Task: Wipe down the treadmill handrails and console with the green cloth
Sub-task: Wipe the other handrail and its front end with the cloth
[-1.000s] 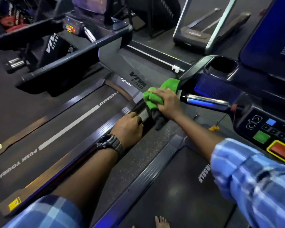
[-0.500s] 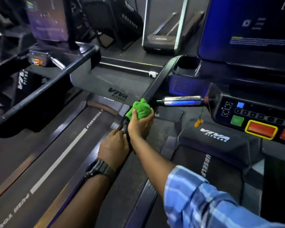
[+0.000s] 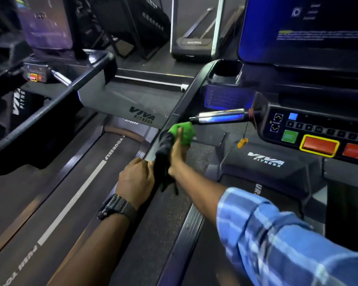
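Note:
The green cloth (image 3: 183,132) is bunched around the treadmill's left handrail (image 3: 182,102), just below the chrome pulse grip (image 3: 219,117). My right hand (image 3: 178,153) presses the cloth against the rail, with a dark torn piece of grip covering (image 3: 163,159) hanging beside it. My left hand (image 3: 135,179), with a black watch on the wrist, is closed around the same rail lower down, touching the right hand. The console (image 3: 318,129) with its blue screen (image 3: 304,27) and coloured buttons sits to the right.
A neighbouring treadmill's handrail (image 3: 50,112) and belt (image 3: 70,193) lie to the left. A cup holder (image 3: 225,72) sits at the console's corner. An orange safety clip (image 3: 241,142) dangles on a cord. More gym machines (image 3: 192,42) stand behind.
The view has swung up and right toward the console. My right hand with the cloth has slid along the handrail, now just under the chrome grip. My left hand stays on the rail.

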Tool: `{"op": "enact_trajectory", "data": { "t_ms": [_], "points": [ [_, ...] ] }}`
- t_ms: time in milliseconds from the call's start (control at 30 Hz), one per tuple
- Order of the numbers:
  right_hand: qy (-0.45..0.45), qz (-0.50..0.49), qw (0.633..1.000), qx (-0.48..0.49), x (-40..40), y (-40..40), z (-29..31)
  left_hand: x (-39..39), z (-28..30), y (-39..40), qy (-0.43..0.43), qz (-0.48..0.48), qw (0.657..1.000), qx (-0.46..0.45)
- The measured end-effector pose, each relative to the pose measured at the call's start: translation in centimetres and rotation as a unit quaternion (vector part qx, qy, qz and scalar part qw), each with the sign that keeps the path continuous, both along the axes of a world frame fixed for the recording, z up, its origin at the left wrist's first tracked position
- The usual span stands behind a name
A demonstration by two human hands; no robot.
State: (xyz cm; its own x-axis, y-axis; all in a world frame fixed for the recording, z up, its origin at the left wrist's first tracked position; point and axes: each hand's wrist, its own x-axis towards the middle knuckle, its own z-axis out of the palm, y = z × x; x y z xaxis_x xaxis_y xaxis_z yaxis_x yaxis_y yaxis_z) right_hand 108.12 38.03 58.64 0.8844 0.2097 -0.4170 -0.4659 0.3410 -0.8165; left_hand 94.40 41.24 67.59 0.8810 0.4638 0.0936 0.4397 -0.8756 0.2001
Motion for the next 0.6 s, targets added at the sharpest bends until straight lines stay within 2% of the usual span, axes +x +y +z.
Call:
{"op": "enact_trajectory", "data": {
  "t_ms": [67,133,167,267,333,400,467,500,533,600],
  "points": [
    [0.057,-0.038,0.998,0.004,2.2,0.4,0.8,0.0,0.1,-0.1,0.004,-0.006,1.000,0.003],
    [0.053,-0.115,0.991,-0.045,1.5,1.0,0.2,0.0,0.2,0.0,0.006,-0.005,1.000,-0.006],
    [0.049,-0.113,0.991,-0.060,0.0,1.6,-0.8,-0.1,0.2,0.1,0.002,-0.007,1.000,-0.010],
    [0.050,0.046,0.997,0.022,-6.4,1.1,-5.4,-0.3,0.3,0.4,-0.004,-0.003,1.000,-0.014],
    [0.042,0.091,0.994,0.051,-7.2,-0.5,-6.1,-0.4,0.2,0.4,-0.005,-0.002,1.000,-0.015],
    [0.004,-0.013,0.999,0.029,-3.2,-0.4,-5.2,-0.5,0.2,0.5,-0.003,-0.011,1.000,-0.011],
    [-0.044,-0.143,0.987,-0.064,1.9,0.0,-2.1,-0.6,0.2,0.6,-0.004,-0.019,1.000,-0.006],
    [-0.050,-0.167,0.978,-0.118,3.2,0.1,-0.2,-0.6,0.2,0.7,-0.007,-0.019,1.000,-0.007],
    [-0.068,-0.164,0.973,-0.144,3.0,0.4,1.0,-0.6,0.2,0.7,-0.008,-0.019,1.000,-0.011],
    [-0.203,-0.077,0.959,-0.180,-0.5,0.5,1.2,-1.0,0.1,0.5,-0.012,-0.023,1.000,-0.017]
  ]
}}
